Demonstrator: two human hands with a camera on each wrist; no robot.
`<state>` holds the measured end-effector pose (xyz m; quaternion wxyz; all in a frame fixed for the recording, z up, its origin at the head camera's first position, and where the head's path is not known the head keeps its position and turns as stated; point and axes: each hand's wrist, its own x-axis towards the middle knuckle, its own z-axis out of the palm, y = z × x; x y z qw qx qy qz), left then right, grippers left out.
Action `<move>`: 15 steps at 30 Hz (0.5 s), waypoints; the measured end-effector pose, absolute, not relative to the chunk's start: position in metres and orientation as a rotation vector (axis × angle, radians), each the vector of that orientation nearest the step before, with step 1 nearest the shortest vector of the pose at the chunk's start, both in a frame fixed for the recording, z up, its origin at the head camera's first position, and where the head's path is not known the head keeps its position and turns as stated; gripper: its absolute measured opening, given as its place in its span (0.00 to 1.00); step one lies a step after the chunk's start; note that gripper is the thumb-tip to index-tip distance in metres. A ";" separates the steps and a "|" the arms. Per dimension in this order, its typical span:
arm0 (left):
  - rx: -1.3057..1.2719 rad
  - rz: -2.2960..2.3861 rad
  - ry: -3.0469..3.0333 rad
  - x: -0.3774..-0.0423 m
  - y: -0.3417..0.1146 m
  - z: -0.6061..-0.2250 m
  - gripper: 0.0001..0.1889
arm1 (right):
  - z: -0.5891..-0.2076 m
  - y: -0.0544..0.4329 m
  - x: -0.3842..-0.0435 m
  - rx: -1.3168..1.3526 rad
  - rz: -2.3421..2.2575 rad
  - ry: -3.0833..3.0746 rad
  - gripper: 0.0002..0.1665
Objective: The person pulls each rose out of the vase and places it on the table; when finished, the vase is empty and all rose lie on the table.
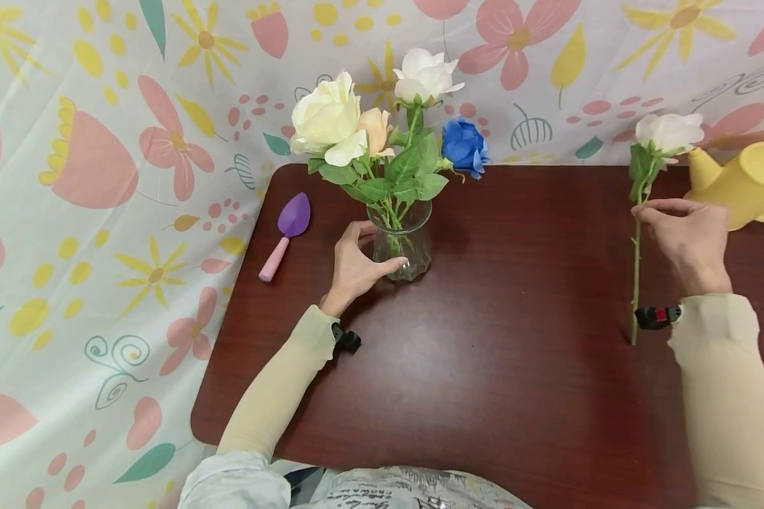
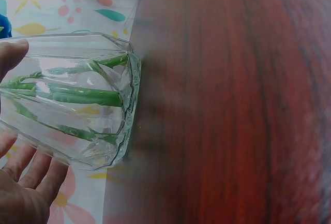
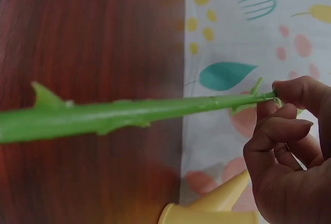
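My left hand (image 1: 355, 267) holds the side of a clear glass vase (image 1: 418, 251), thumb in front and fingers behind. In the left wrist view, green stems (image 2: 83, 94) show through the glass. The vase stands on the table with a cream rose (image 1: 327, 116), a peach rose (image 1: 375, 131), a white rose (image 1: 425, 74) and a blue rose (image 1: 465, 146) in it. At the right, my right hand (image 1: 692, 237) pinches another white rose (image 1: 667, 133) by its stem, just below the leaves. That thorny stem (image 3: 155, 111) stretches across the right wrist view.
A yellow watering can (image 1: 748, 184) stands just beyond my right hand. Left of the vase lies a purple trowel (image 1: 295, 215) with a pink handle. A floral cloth (image 1: 184, 56) hangs behind and left of the dark wooden table (image 1: 484, 353).
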<state>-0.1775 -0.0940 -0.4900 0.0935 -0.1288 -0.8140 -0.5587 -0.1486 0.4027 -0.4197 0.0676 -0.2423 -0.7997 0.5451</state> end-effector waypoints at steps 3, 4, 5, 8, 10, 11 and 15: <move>-0.384 -1.652 -2.414 -0.178 -0.094 -0.490 0.38 | -0.427 0.410 -0.148 -0.735 1.576 -2.501 0.17; -0.384 -1.649 -2.414 -0.178 -0.094 -0.490 0.38 | -0.429 0.411 -0.148 -0.734 1.561 -2.524 0.18; -0.384 -1.649 -2.415 -0.178 -0.094 -0.489 0.38 | -0.430 0.413 -0.147 -0.736 1.548 -2.542 0.18; -0.381 -1.655 -2.418 -0.178 -0.094 -0.489 0.39 | -0.433 0.417 -0.147 -0.741 1.502 -2.599 0.22; -0.380 -1.658 -2.420 -0.178 -0.094 -0.489 0.39 | -0.436 0.420 -0.146 -0.738 1.469 -2.642 0.25; -0.381 -1.660 -2.419 -0.178 -0.094 -0.489 0.39 | -0.438 0.422 -0.146 -0.737 1.438 -2.671 0.25; -0.385 -1.651 -2.418 -0.178 -0.094 -0.489 0.39 | -0.447 0.432 -0.144 -0.709 1.255 -2.819 0.26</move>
